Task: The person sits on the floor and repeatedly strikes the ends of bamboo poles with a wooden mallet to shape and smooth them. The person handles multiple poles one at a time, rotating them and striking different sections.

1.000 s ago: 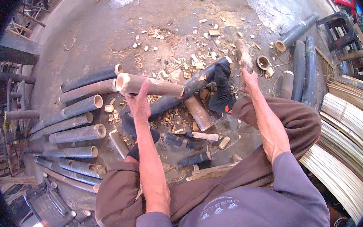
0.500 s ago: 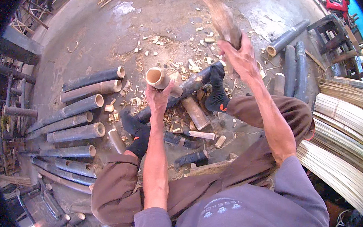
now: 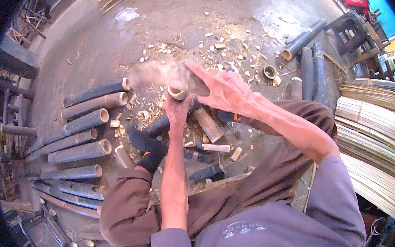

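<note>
My left hand is closed round a short bamboo tube, whose pale open end faces up. In my right hand is a thick wooden club, smeared by motion. It crosses just beyond and above the tube's mouth; whether the two touch I cannot tell. Below the hands, a dark bamboo pole lies between my feet, partly hidden by my hands. Beside it lies a shorter bamboo piece.
Several cut bamboo poles lie side by side at the left. More poles lie at the right, near bundled pale strips. Wood chips litter the floor, and a bamboo ring rests right of my hands.
My right hand has swung the club left and down, from beyond my right foot to the bamboo tube. My left hand keeps its hold on the tube.
</note>
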A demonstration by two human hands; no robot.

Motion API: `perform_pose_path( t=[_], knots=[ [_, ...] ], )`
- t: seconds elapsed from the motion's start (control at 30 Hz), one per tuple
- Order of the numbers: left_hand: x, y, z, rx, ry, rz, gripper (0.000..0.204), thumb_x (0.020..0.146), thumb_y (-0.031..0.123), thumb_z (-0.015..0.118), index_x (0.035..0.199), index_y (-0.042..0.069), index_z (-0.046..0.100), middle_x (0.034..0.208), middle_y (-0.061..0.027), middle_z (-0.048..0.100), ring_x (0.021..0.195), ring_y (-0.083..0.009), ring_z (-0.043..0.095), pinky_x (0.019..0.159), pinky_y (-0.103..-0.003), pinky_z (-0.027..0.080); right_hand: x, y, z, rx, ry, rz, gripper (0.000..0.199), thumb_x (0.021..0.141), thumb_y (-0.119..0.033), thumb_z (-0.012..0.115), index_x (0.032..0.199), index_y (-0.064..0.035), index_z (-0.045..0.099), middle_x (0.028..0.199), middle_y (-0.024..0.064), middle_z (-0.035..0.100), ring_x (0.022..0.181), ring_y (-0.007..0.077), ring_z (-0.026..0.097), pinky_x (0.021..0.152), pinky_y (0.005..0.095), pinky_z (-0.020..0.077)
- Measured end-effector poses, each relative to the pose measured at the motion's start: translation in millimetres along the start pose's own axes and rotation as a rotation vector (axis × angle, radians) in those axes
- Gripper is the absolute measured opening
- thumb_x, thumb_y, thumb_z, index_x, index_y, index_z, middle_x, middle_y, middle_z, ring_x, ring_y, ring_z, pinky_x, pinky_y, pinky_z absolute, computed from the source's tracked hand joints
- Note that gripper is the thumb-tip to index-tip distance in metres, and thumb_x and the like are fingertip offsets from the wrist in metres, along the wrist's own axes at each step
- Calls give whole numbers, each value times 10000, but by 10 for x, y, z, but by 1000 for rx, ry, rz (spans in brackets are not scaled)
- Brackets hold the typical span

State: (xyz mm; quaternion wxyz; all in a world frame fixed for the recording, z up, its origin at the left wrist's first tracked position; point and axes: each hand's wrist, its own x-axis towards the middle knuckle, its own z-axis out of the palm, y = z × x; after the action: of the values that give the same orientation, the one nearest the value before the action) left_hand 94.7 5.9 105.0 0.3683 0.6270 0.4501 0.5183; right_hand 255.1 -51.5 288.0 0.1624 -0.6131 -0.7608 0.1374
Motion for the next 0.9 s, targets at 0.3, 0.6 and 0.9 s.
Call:
perform_pose_path(
  t=[0.3,0.6,0.9],
  knots=[
    [-42,-46,77,-152,-103,-119,581,716,159,820,1189,36,506,963,-106,684,835,-155,662,714,-305,541,-200,102,269,80,51,95,802,766,-237,706,1450,-125,303,980,229,657,879,392,659,731,457,534],
    [-117,-242,21,-392,-29,-176,583,746,171,788,1204,-15,479,1031,-147,646,917,-261,636,805,-359,507,-370,55,427,224,67,160,799,753,-250,697,1445,-145,312,1084,252,633,968,427,626,823,470,516],
    [-1043,-935,396,61,224,-906,312,878,267,620,1017,-9,577,871,-148,629,743,-250,589,639,-391,458,-520,1486,638,71,279,808,835,780,-380,652,1466,-99,266,1146,293,603,1036,450,600,873,490,484]
  ],
)
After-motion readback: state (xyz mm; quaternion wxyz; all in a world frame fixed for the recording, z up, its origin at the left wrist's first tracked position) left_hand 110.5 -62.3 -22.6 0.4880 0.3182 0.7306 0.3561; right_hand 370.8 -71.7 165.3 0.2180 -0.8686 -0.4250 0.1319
